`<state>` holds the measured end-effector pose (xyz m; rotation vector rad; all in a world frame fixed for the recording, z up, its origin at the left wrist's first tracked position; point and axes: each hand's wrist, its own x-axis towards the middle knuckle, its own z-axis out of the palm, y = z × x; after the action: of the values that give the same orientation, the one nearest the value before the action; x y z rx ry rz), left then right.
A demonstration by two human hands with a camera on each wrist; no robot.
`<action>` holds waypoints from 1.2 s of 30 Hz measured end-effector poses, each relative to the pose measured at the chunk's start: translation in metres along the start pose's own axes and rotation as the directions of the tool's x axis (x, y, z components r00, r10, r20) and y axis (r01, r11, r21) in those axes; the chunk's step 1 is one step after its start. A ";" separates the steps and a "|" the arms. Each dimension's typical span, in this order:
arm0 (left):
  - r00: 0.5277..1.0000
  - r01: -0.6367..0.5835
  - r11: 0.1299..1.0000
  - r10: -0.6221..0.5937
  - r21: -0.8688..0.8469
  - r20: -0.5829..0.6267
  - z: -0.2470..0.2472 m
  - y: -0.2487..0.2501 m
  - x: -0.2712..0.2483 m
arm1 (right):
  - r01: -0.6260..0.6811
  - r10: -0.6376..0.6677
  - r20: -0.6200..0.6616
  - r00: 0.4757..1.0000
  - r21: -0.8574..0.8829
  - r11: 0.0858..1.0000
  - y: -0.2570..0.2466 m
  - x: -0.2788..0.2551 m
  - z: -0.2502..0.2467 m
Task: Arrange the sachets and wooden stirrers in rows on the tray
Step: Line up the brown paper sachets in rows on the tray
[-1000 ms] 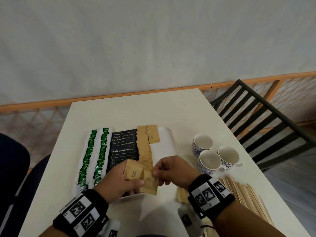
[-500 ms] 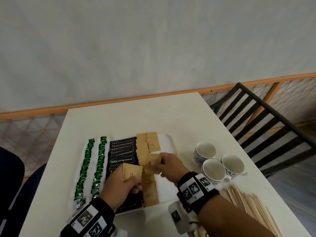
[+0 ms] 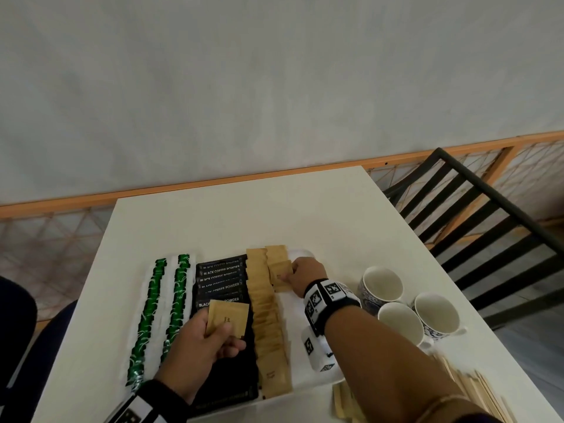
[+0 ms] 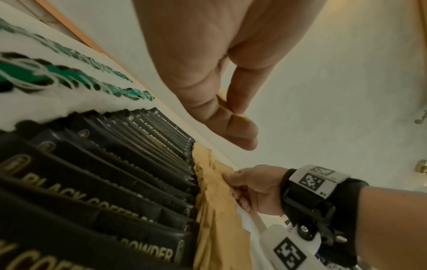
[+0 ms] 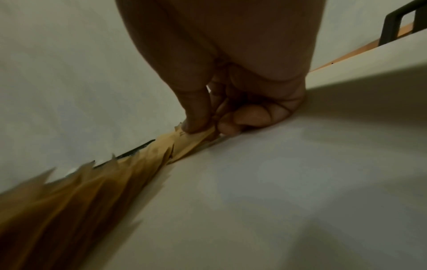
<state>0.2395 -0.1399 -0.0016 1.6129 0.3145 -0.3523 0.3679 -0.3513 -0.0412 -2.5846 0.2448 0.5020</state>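
A white tray (image 3: 300, 303) on the table carries rows of green-and-white sachets (image 3: 154, 303), black coffee sachets (image 3: 221, 277) and brown paper sachets (image 3: 265, 315). My left hand (image 3: 210, 337) hovers over the black row and pinches a small stack of brown sachets (image 3: 227, 317). At the far end of a short second brown row, my right hand (image 3: 300, 274) pinches one brown sachet (image 3: 282, 277) between thumb (image 5: 196, 120) and curled fingers, low on the tray. Wooden stirrers (image 3: 476, 389) lie in a loose pile on the table at the near right.
Three white patterned cups (image 3: 410, 303) stand right of the tray. A few loose brown sachets (image 3: 343, 403) lie by the stirrers near the table's front edge. A black slatted chair (image 3: 476, 215) stands beyond the right edge; a dark chair sits at the left.
My right hand carried one brown sachet from the left hand's stack up to the far end of the tray and lowered it there. The left hand stayed over the black row.
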 end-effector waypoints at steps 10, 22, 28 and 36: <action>0.999 0.009 0.999 -0.007 -0.051 0.034 0.001 0.007 0.003 | -0.050 0.071 -0.064 0.995 0.278 0.959 0.000 -0.001 0.010; 0.993 -0.117 0.959 0.116 0.258 0.019 0.008 0.012 -0.006 | 0.236 -0.472 0.222 0.853 0.641 0.730 -0.021 -0.098 -0.002; 0.981 -0.191 0.881 0.190 0.433 0.046 0.014 0.006 -0.011 | 0.357 -0.434 0.151 0.888 0.368 0.859 -0.003 -0.100 0.006; 0.981 -0.147 0.901 0.186 0.408 -0.058 0.008 0.003 -0.009 | 0.079 -0.066 -0.092 0.994 0.144 0.986 0.014 -0.049 -0.004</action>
<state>0.2326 -0.1479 0.0045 2.0527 0.1795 -0.2158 0.3208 -0.3618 -0.0250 -2.4640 0.2081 0.3325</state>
